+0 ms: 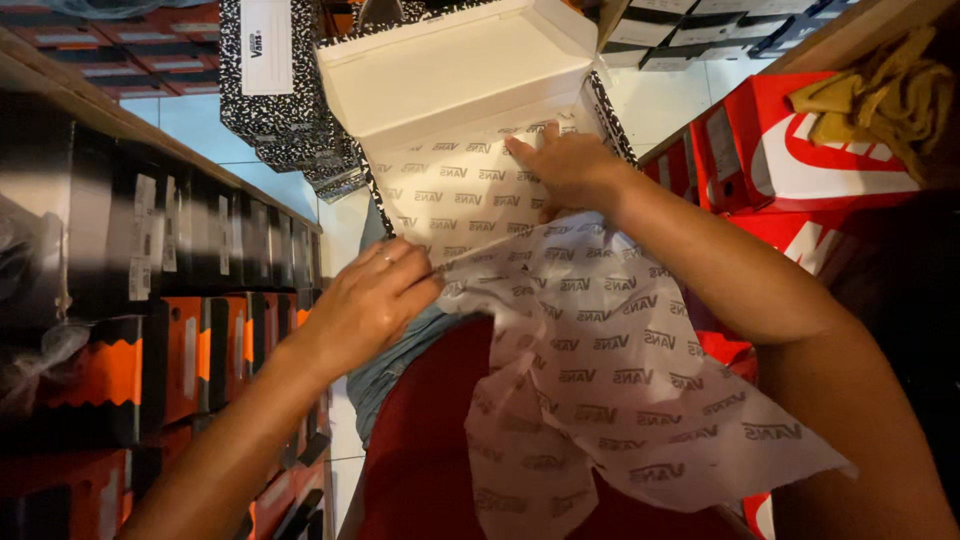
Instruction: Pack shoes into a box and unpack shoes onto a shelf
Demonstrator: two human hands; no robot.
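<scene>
Stacked shoe boxes (190, 290), black and orange, fill the left of the frame; red boxes (790, 160) with a yellow cloth (885, 95) on top sit at the upper right. Centre and lower right, a sheet of printed white tissue paper (600, 370) spills out of an open white shoe box (455, 75) (speckled black-and-white outside) at top centre. The left hand (370, 300) pinches the paper's edge at mid-frame. The right hand (565, 170) lies flat, fingers spread, pressing the paper inside the box.

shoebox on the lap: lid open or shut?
Open. The shoebox lid is flipped back, showing the white inside; tissue paper spills out under the left hand and right hand.
</scene>
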